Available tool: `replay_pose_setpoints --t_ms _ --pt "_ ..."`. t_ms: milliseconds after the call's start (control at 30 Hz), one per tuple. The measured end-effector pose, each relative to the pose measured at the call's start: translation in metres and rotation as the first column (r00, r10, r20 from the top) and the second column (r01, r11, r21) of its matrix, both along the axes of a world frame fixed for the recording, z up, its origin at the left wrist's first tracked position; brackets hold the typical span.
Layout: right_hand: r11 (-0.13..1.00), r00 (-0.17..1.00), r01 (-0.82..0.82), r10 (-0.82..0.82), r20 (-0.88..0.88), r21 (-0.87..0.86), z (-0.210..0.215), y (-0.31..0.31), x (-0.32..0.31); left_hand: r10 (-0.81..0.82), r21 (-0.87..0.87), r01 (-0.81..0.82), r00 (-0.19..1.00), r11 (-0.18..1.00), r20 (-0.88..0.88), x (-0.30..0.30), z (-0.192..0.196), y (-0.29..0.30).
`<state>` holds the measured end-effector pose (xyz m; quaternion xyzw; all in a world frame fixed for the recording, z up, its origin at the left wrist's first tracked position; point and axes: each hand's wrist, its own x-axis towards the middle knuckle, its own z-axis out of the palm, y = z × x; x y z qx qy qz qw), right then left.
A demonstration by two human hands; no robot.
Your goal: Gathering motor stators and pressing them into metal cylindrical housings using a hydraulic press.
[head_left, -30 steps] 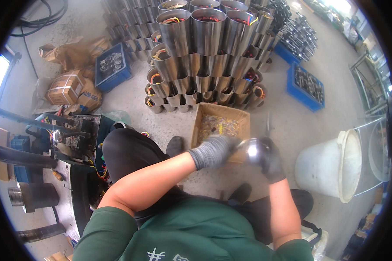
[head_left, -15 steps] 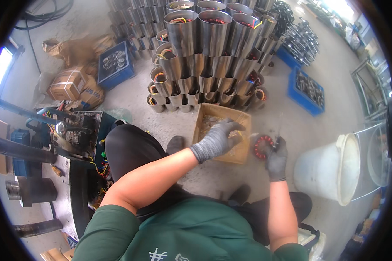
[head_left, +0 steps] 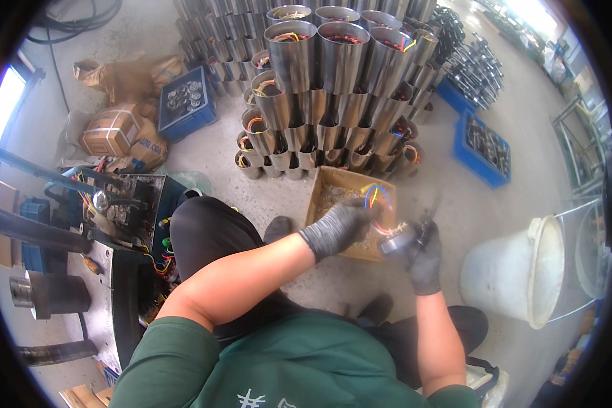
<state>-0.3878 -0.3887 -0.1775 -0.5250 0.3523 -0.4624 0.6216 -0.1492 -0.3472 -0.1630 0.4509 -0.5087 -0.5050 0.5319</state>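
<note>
A small motor stator [head_left: 397,242], a grey metal ring with wound coils, hangs tilted in front of me. My right hand [head_left: 425,264], in a grey glove, is closed on its right side. A thin dark tool [head_left: 430,221], blurred by motion, also sticks up from that hand; its kind is unclear. Blue, yellow and red lead wires [head_left: 381,197] loop up from the stator. My left hand [head_left: 343,228], also gloved, pinches them with its fingertips. Beneath both hands stands an open cardboard box [head_left: 319,197] holding small scraps.
Stacked steel cylinders [head_left: 343,61] with coloured wires inside rise beyond the box. Blue crates of metal parts stand at the left [head_left: 187,102] and right [head_left: 483,146]. A white bucket [head_left: 503,272] is at my right, and a machine bench [head_left: 109,285] at my left.
The stator has turned from face-on to edge-on and come nearer my left hand. My left fingers, spread above the box before, have closed on the wires.
</note>
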Motion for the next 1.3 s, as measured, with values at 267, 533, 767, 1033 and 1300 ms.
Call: replay_pose_setpoints --t_ms 267,533,767,1033,1300 --pt "0.934 0.982 -0.076 0.010 0.189 0.348 -0.048 -0.011 -0.003 0.054 0.345 0.149 0.856 0.927 -0.513 0.009 0.044 -0.001" --pt "0.641 0.968 -0.141 -0.071 0.242 0.755 -0.023 0.001 0.004 0.149 0.486 0.018 0.941 0.874 -0.303 0.013 0.029 0.008" --pt "0.808 0.952 -0.289 0.301 0.062 0.514 0.000 0.030 0.016 0.255 0.516 -0.026 0.890 0.856 -0.377 0.024 0.020 0.009" --pt "0.776 0.914 -0.351 0.406 0.011 0.524 0.022 0.031 0.012 0.229 0.517 -0.029 0.917 0.855 -0.327 0.007 0.029 0.012" --pt "0.768 0.917 -0.316 0.397 -0.028 0.557 0.037 0.023 0.012 0.094 0.479 0.021 0.972 0.878 -0.216 0.009 0.020 0.015"
